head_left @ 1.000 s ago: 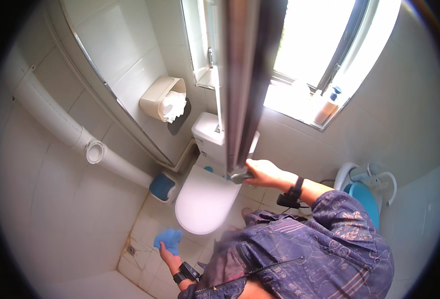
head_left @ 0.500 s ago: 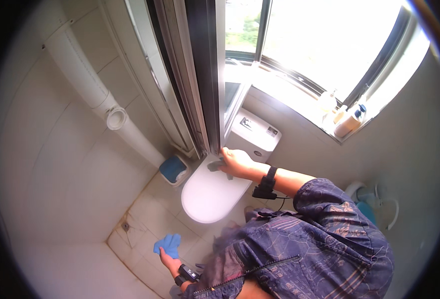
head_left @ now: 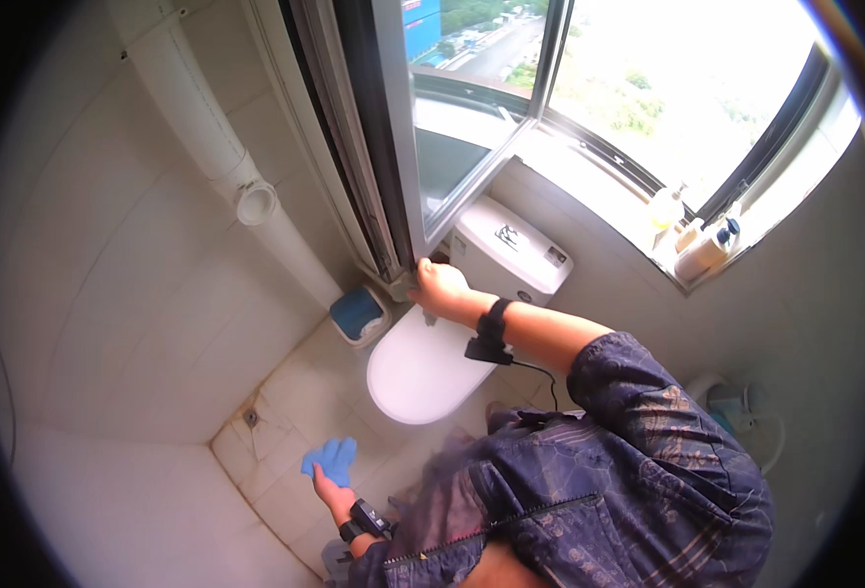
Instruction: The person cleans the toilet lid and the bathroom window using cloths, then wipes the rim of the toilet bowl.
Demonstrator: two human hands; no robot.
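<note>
My right hand is closed at the lower corner of a grey-framed glass panel, above the toilet. A pale grey piece of cloth seems to stick out past its fingers, though most of it is hidden by the hand and frame. Lower down on the left, my left hand grips a bunched blue cloth over the tiled floor, well away from the panel. Both wrists wear black straps with small devices.
Below my right arm is a white toilet with its lid down. A small bin stands beside it. Bottles crowd the window sill. A white drainpipe runs down the left wall, and a floor drain lies in the corner.
The glass panel now shows more of its face, where before it was nearly edge-on. My right hand has shifted slightly up and left with its corner. The left hand keeps the blue cloth.
</note>
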